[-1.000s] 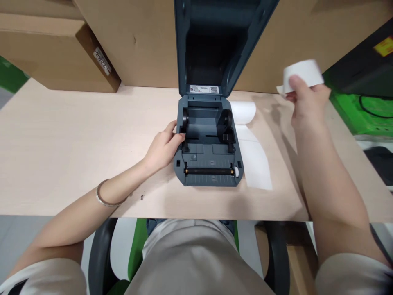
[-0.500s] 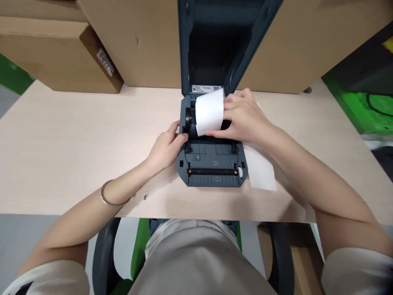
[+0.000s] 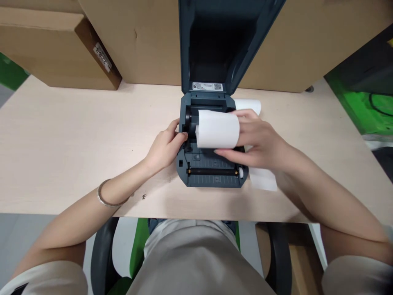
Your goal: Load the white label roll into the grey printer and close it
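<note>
A dark blue-grey label printer point(image 3: 211, 181) sits on the table with its lid point(image 3: 186, 49) raised at the back. My left hand point(image 3: 163, 149) is closed on the printer's left side, its thumb over the rim. My right hand point(image 3: 259, 137) grips a white paper roll point(image 3: 217, 130) from its right end, fingers behind and thumb below. Tilted slightly, the roll is over the printer's open bay, in front of the left roll holder point(image 3: 188, 116). A black roller point(image 3: 211, 171) crosses the printer's front.
Another piece of white paper, curved like a roll point(image 3: 250, 105), lies behind my right hand. A flat white paper strip point(image 3: 263, 181) rests right of the printer. Cardboard boxes point(image 3: 150, 45) stand along the back of the light wooden table point(image 3: 76, 151).
My right hand has brought the paper roll toward me and to the right, up out of the bay's rear. The curved white paper behind is now uncovered. My left hand stays put.
</note>
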